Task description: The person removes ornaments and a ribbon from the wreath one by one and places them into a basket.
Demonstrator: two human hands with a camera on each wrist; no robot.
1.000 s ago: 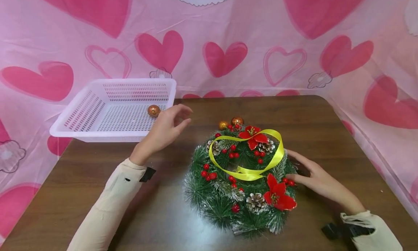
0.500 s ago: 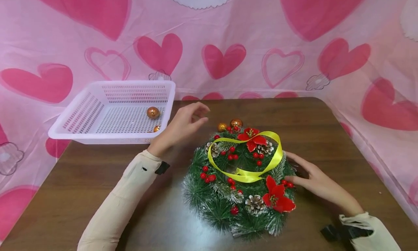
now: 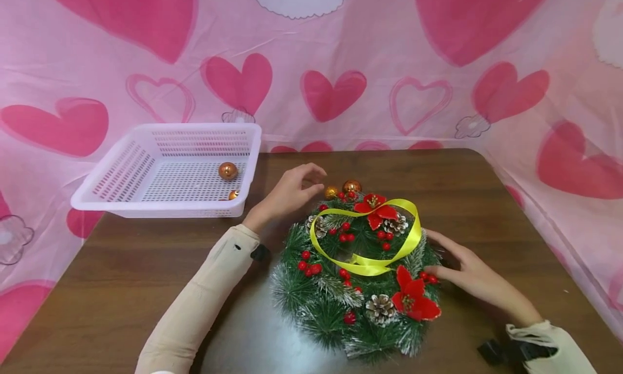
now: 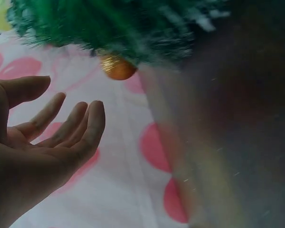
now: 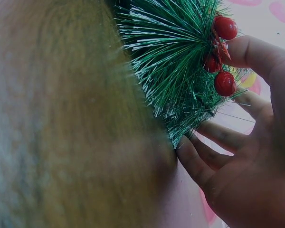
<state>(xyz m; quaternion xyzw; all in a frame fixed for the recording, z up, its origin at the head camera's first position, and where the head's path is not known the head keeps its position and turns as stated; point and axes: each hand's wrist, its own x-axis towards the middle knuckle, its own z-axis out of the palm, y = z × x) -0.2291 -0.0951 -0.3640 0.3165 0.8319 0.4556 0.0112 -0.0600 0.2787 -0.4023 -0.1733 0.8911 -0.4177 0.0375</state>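
Green wreath point(image 3: 323, 298) at lower centre of the head view, between two bare hands.

Since a second ago, the left hand point(image 3: 289, 190) has moved from the basket's right edge toward mid-frame; it holds nothing, fingers loosely bent and thumb apart, just left of a small gold ball point(image 3: 331, 193) and a larger copper ball point(image 3: 352, 186) at the wreath's far edge. Inside the white basket point(image 3: 146, 206), left of centre, a ball point(image 3: 234, 194) hidden then now shows near another ball point(image 3: 227, 171). Unmoved at lower right, the right hand point(image 3: 469, 274) rests against the wreath's edge, thumb and fingers parted, the thumb by red berries. Yellow ribbon point(image 3: 415, 234) lies looped on top, also unchanged.
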